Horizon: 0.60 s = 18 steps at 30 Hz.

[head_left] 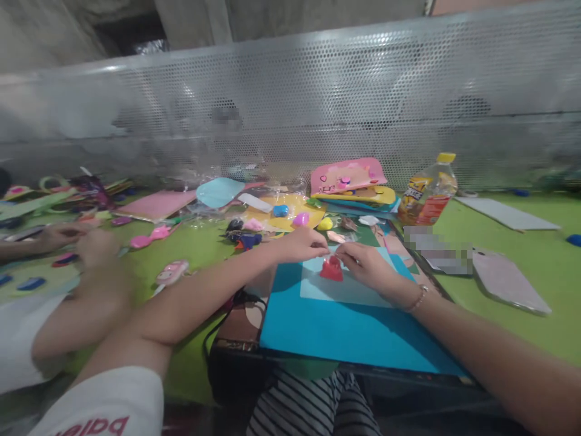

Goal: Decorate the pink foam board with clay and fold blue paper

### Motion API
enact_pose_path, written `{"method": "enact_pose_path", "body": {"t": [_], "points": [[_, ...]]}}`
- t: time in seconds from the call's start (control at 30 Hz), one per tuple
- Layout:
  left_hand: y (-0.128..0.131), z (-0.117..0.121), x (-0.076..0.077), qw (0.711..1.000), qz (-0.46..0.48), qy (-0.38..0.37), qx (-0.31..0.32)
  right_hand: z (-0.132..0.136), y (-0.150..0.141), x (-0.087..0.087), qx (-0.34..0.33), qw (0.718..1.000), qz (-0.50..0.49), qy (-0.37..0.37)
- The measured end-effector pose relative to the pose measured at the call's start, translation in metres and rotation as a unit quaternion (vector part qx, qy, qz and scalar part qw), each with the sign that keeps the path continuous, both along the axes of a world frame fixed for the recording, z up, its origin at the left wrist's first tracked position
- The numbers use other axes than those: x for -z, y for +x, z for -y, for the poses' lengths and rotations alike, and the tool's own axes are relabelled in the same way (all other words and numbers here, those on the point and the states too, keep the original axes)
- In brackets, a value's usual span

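Note:
My left hand [300, 244] and my right hand [371, 267] meet above a light-blue sheet [363, 292]. Fingertips of both are pinched at the top of a small clear bag with a red lump of modelling clay [331, 270] in it. The red lump hangs at or just over the sheet; I cannot tell whether it touches. Under the light sheet lies a bigger blue sheet [327, 330]. Just beyond my hands are a yellow clay lump [325, 223], a magenta one [301, 219] and a white one [371, 220].
A drink bottle [429, 197] stands at the back right, near a phone [511, 281] and a white board [508, 213]. Pink and yellow foam pieces [347, 172] lie against a perforated metal panel [318, 103]. On the left, another person's hands [93, 242] work beside my arm.

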State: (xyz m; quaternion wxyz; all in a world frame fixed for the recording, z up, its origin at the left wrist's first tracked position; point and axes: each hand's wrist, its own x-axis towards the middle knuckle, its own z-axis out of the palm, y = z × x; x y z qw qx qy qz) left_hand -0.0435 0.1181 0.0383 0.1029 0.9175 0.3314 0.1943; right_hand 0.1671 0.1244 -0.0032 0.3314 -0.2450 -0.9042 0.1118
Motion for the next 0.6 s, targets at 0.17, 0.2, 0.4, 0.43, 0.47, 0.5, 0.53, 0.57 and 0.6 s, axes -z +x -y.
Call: {"method": "enact_pose_path", "body": {"t": [0.17,0.2,0.4,0.43,0.47,0.5,0.53,0.57,0.6], "points": [[0.007,0.004,-0.001,0.999,-0.017,0.021,0.021,0.002,0.004,0.001,0.003,0.999,0.019,-0.045],[0.008,0.006,-0.002,0.999,-0.023,0.023,0.026,0.004,0.005,0.001,0.0,0.999,0.024,-0.048],[0.009,0.017,-0.013,0.996,-0.078,-0.011,0.038,0.014,-0.001,-0.006,-0.032,0.997,0.031,-0.06],[0.006,0.018,-0.016,0.995,-0.092,-0.019,0.033,0.015,-0.002,-0.006,-0.03,0.996,0.045,-0.068],[0.002,0.019,-0.019,0.994,-0.107,-0.026,0.022,0.016,-0.003,-0.007,-0.023,0.995,0.063,-0.071],[-0.004,0.019,-0.023,0.992,-0.123,-0.028,0.004,0.017,-0.003,-0.006,-0.014,0.994,0.083,-0.067],[-0.013,0.018,-0.028,0.99,-0.137,-0.027,-0.023,0.017,-0.003,-0.006,-0.003,0.993,0.102,-0.055],[-0.024,0.016,-0.034,0.987,-0.151,-0.023,-0.057,0.017,-0.003,-0.004,0.009,0.992,0.122,-0.041],[-0.038,0.013,-0.042,0.981,-0.161,-0.011,-0.104,0.015,-0.002,-0.003,0.019,0.99,0.138,-0.027]]}}
